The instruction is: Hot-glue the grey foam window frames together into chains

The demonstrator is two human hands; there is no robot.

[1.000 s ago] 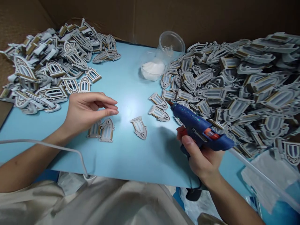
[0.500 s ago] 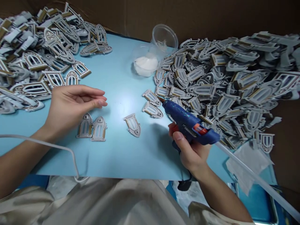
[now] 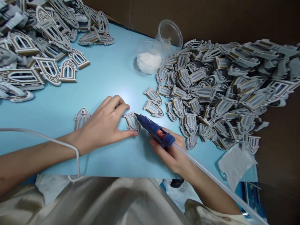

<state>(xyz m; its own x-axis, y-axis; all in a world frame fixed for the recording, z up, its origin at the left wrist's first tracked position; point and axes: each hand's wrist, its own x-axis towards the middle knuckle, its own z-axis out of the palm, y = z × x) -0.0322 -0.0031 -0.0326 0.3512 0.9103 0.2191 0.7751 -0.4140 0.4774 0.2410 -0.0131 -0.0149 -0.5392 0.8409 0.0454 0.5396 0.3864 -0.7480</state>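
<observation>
As the right hand (image 3: 173, 156) clamps a glue gun (image 3: 154, 130), its tip at a window-shaped cutout (image 3: 132, 122), the left hand (image 3: 102, 123) spreads open around that cutout; a second cutout (image 3: 81, 118) lies left of it, a heap (image 3: 222, 93) right, a cup (image 3: 149, 59) beyond.

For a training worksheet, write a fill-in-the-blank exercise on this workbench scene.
The right hand grips a glittery blue ____.
The left hand spreads around an arched grey-and-gold window piece lying on a flat ____ sheet.
A round clear plastic bowl holds a ____ substance.

Missing words: glue gun; blue; white.
</observation>
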